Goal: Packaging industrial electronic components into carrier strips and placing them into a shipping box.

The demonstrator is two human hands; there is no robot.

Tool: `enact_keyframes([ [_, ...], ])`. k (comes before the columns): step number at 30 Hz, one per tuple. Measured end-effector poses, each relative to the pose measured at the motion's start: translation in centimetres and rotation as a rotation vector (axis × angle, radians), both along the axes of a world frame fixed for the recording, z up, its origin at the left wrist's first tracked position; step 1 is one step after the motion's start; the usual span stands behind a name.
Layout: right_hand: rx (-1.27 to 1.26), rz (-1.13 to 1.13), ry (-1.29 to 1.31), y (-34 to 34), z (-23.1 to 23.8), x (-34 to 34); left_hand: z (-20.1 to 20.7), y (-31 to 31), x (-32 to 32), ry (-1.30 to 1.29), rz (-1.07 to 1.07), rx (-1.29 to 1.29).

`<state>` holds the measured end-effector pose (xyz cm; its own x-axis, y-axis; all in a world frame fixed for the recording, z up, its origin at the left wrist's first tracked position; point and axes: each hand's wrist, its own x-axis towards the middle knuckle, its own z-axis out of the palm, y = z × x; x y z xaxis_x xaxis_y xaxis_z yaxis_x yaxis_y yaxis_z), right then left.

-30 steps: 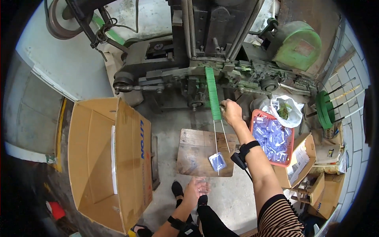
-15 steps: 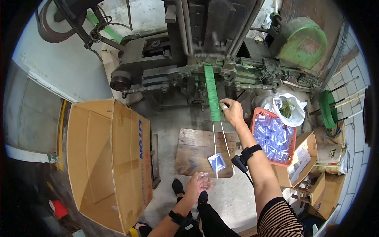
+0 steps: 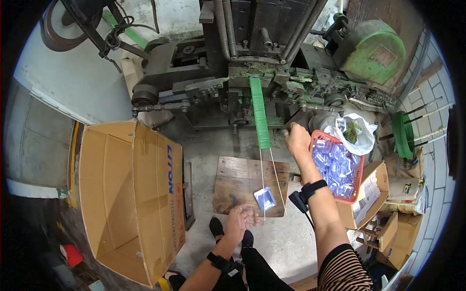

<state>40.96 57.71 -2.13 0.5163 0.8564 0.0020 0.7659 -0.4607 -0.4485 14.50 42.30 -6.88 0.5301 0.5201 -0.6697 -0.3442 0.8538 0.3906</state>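
Note:
My right hand (image 3: 297, 139) is closed around a small knob-like handle (image 3: 285, 132), just right of a row of stacked green strips (image 3: 260, 116). Those strips slope down from the machine's middle along two thin pale rods. Near the front edge of a wooden board (image 3: 238, 177), my left hand (image 3: 239, 224) has its fingers curled on a clear plastic box (image 3: 250, 213), seen only faintly. On the board, beneath the rods, lies another clear box (image 3: 265, 199) with a bluish tint.
A dark metal machine (image 3: 194, 87) spans the back. At left stands a large open cardboard box (image 3: 158, 208). To the right, a red basket (image 3: 357, 186) holds many clear boxes, beside a white plastic bag (image 3: 366, 143) and a smaller carton (image 3: 376, 194).
My right hand has shifted slightly right with the handle, away from the green strips. My left hand has risen a little toward the board. The machine's upright middle was blurred and is now sharp.

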Motion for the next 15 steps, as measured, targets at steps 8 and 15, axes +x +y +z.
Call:
enact_keyframes([
  [8,0.125,0.425,-0.047,-0.6,3.1,-3.7,-0.2,-2.4,2.6,-0.028,-0.12,-0.106],
  [15,-0.004,0.509,0.139,-8.8,3.3,-5.0,1.2,-3.5,5.0,-0.08,-0.081,-0.054],
])
